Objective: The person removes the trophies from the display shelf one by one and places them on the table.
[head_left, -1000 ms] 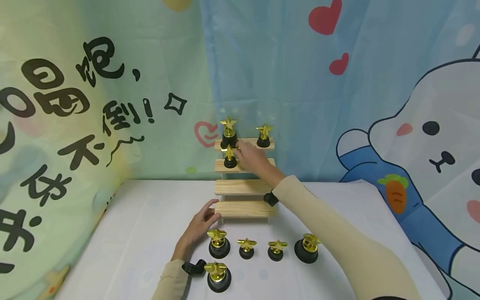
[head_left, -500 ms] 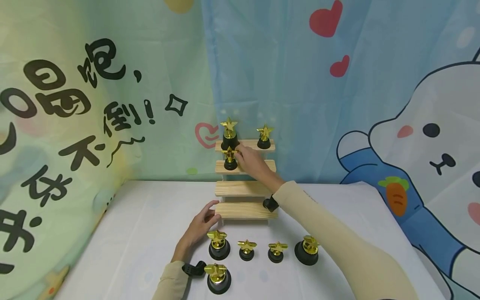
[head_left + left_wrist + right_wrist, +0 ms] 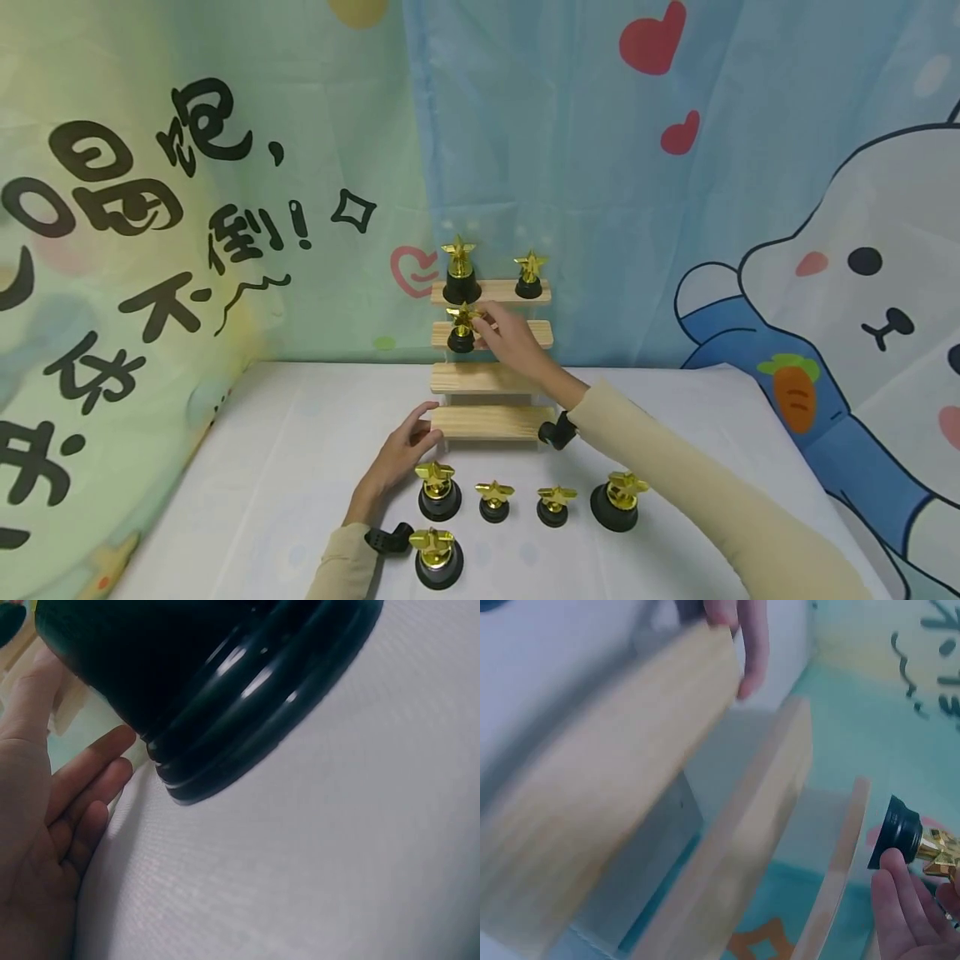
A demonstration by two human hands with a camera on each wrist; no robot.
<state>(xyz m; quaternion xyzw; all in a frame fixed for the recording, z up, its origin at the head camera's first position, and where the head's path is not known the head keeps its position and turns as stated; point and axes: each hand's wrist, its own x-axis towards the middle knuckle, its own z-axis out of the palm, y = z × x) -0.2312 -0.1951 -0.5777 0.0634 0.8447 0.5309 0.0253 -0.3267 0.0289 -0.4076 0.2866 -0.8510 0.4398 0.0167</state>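
My right hand [image 3: 512,337] pinches a small gold star trophy [image 3: 461,335] with a black base by its gold part, at the left of the second board from the top on a tiered wooden display stand [image 3: 491,423]. In the right wrist view the held trophy's base [image 3: 898,834] is apart from the boards and tilted. My left hand [image 3: 401,450] holds the left end of the lowest board, thumb in front and fingers round the end; the right wrist view shows its fingers [image 3: 754,652] there. A large black trophy base [image 3: 225,682] fills the left wrist view's top.
On the top board stand a larger star trophy [image 3: 461,275] at left and a smaller one [image 3: 529,277] at right. Several more trophies stand on the white-covered table [image 3: 285,467], among them a large one [image 3: 615,504] near my right sleeve. A printed curtain [image 3: 525,125] hangs behind.
My right hand has drawn the small trophy slightly down and toward me, from just under the top board to lower before the second board. My left hand stays put.
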